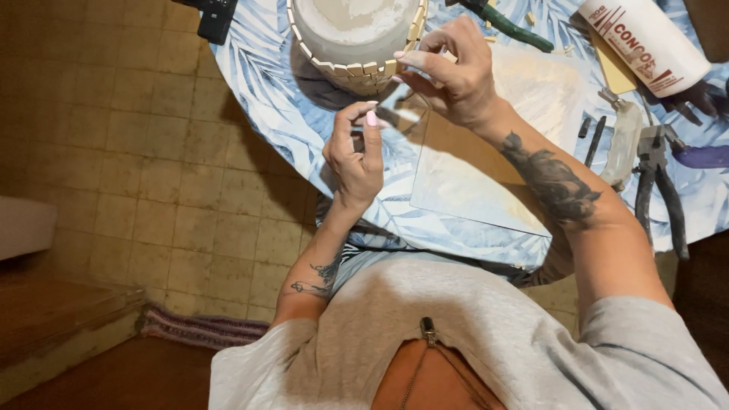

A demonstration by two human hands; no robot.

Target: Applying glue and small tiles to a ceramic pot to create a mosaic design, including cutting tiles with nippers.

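Here, from the head camera, I see both hands raised over the near edge of a round table (266, 114) covered in a blue leaf-print cloth. My left hand (354, 156) is curled, thumb and forefinger tips drawn together as in a pinch; whatever lies between them is too small for me to tell. My right hand (454, 76) sits just beyond and to the right of it, with the forefinger stretched toward the left, the thumb beneath it, and the other fingers loosely bent; I cannot tell whether anything is held between those tips.

Directly past the right fingertips stands a round pot (353, 34), pale on its top face, with a ring of small cream tiles (357, 70) set around its rim. The forefinger tip is just beside that ring of tiles, though contact is unclear.

Under the right wrist and forearm lies a clear glass sheet (471, 190), flat on the cloth, reaching from below the fingers back toward my body.

To the right of the right hand, well apart from the fingers, lie a white tube (645, 42) with red print, a pair of dark pliers (657, 178), and a pale-handled tool (624, 137). Beyond the right knuckles lies a green-handled tool (512, 26). Past the left fingers, at the far edge of the table, sits a black object (215, 17).
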